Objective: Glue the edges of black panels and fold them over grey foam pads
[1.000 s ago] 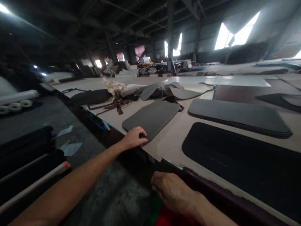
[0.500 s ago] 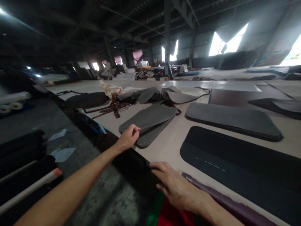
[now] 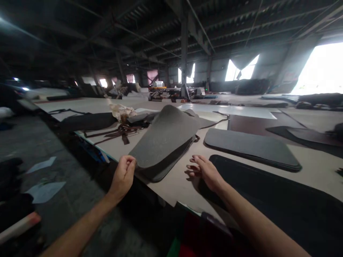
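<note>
My left hand pinches the near left corner of a grey sheet with rounded corners. The sheet bows upward in its far part, lifted off a stack of like grey sheets at the table's edge. My right hand hovers to the right of that stack, fingers apart and slightly curled, holding nothing. Below and beside it lies a black rounded panel. Another stack of grey rounded sheets rests farther back on the table.
The pale table stretches far back. Brown strips, crumpled tan paper and a dark rolled piece lie at its left. A brown sheet is at the back right. Papers lie on the floor to the left.
My left hand has drawn the top grey sheet up and toward me, so it now bows. My right hand has risen from the table edge toward the stack. The view has shifted right.
</note>
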The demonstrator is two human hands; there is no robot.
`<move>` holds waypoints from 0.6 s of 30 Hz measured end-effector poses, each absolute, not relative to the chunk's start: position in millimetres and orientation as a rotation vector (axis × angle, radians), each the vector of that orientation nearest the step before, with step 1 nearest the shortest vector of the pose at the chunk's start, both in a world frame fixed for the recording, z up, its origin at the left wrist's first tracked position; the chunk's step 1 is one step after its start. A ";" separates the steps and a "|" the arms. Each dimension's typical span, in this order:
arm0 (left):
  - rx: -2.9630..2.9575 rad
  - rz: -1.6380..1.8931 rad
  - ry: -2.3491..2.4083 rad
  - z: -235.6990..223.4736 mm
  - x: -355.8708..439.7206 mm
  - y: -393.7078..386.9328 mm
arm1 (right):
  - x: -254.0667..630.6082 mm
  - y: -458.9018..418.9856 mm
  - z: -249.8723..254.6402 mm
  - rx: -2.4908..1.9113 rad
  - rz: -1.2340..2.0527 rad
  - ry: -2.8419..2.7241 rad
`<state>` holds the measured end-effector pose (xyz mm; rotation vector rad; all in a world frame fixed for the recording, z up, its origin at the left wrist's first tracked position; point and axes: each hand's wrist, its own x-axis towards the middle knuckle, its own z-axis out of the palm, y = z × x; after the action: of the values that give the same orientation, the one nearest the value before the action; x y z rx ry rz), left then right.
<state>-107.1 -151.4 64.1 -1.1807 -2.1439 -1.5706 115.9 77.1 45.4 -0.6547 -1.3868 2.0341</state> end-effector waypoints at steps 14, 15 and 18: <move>-0.944 -1.673 -2.414 37.5 -97.7 -173.8 | 71.0 153.7 72.0 -0.731 1.948 -1.077; -0.890 -1.693 -2.434 32.1 -98.9 -175.6 | 75.9 155.3 70.3 -0.734 1.949 -1.091; -0.559 -1.879 -2.438 11.6 -97.7 -177.2 | 92.6 154.7 66.5 -0.732 1.968 -1.144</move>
<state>-97.7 -177.2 11.6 -0.5591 -2.4385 -1.8786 92.6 154.7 66.5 -0.7317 -1.1441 1.9681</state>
